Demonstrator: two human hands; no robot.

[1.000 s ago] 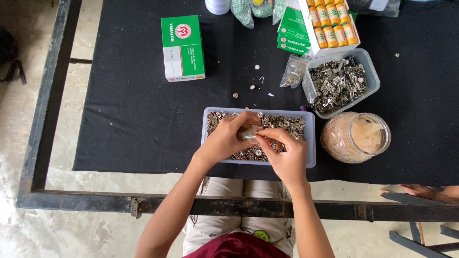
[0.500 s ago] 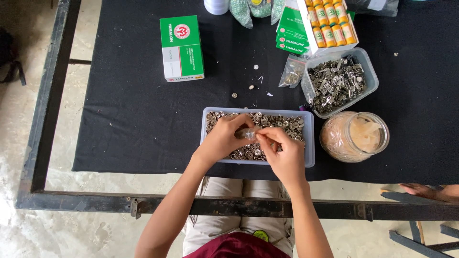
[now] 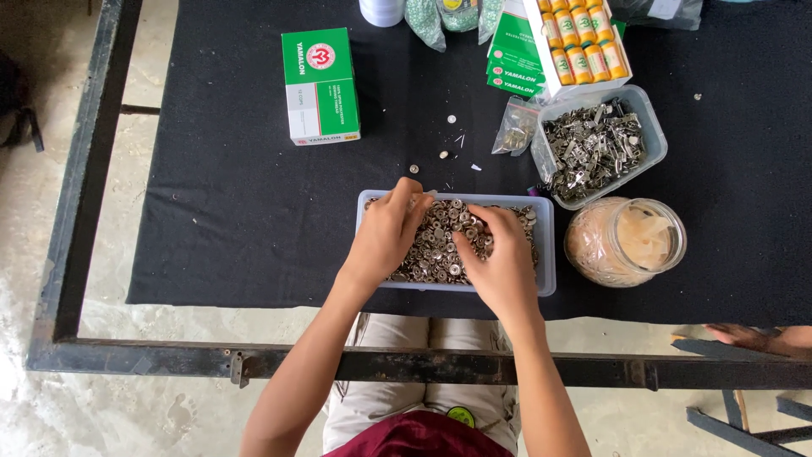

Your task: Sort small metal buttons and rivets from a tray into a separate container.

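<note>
A clear rectangular plastic tray point(image 3: 545, 254) full of small round metal snap buttons point(image 3: 440, 245) sits on the black table cover in front of me. My left hand point(image 3: 387, 233) reaches into the tray's far left corner, fingers curled down among the buttons. On the tray's right half my right hand point(image 3: 501, 258) rests with fingertips pressed into the pile. What either hand pinches is hidden by the fingers.
A second clear tray point(image 3: 651, 135) of metal clips stands at the back right, a glass jar point(image 3: 626, 241) beside my tray. A green-and-white box point(image 3: 320, 85), a box of yellow spools point(image 3: 584, 42) and loose buttons point(image 3: 444, 155) lie farther back. A black metal frame point(image 3: 423, 364) edges the table.
Both hands were together above the tray's middle, working on a small piece. They have separated and dropped into the buttons, the left to the far left corner, the right toward the right.
</note>
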